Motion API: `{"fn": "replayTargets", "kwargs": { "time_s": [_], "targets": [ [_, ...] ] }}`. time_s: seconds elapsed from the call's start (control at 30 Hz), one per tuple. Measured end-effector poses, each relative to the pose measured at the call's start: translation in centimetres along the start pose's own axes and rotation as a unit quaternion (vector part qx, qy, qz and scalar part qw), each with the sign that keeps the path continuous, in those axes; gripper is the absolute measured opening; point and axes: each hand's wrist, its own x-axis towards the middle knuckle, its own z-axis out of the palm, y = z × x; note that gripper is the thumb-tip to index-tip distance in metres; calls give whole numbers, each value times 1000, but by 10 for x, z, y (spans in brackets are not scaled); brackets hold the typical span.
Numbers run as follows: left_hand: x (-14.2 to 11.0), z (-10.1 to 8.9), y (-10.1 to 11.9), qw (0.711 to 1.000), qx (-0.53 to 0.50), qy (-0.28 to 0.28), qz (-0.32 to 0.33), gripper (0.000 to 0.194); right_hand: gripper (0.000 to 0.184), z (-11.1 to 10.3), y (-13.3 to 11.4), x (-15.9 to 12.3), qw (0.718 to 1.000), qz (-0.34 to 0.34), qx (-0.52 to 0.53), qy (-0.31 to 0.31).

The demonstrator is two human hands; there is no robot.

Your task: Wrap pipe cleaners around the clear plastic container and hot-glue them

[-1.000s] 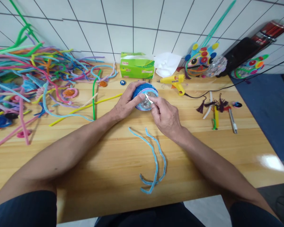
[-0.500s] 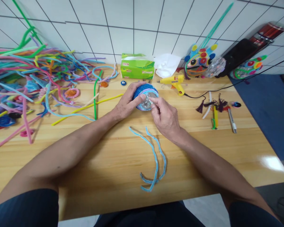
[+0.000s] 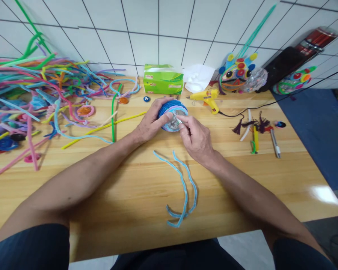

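Observation:
A clear round container wrapped in blue and lilac pipe cleaners (image 3: 173,110) lies on the wooden table (image 3: 129,180), its open end facing me. My left hand (image 3: 150,123) wraps round its left side, thumb on the rim. Pinched at the lower right rim, my right hand (image 3: 195,140) holds a pale strand end whose detail is too small to see. Two light blue pipe cleaners (image 3: 183,187) lie loose on the table just below my hands.
A big heap of coloured pipe cleaners (image 3: 30,90) fills the left. At the back stand a green tissue box (image 3: 163,82), a yellow glue gun (image 3: 207,98) with its cable, and finished colourful figures (image 3: 239,73). Pens and tassels (image 3: 259,133) lie at the right.
My right fingers have shifted slightly down along the container's rim; otherwise both hands and the container stay in place.

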Motion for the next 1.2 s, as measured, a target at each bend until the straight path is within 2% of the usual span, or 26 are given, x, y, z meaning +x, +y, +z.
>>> {"fn": "replayTargets", "kwargs": {
  "time_s": [0.13,0.37,0.63,0.97,1.2],
  "targets": [
    [0,0,1,1000,-10,-2,4,72,34,0,1,0,1000,-11,-1,1],
    [0,-1,1,1000,5,-7,-10,77,33,2,-2,0,1000,21,-16,0],
    [1,0,0,1000,2,-1,1,76,28,7,-1,0,998,-29,-15,47],
    [-2,-4,4,1000,-8,-8,-4,72,30,10,1,-2,998,-18,-11,51],
    [0,-7,-5,999,3,-32,19,82,30,9,2,-2,999,-24,-4,44]
  ]
}}
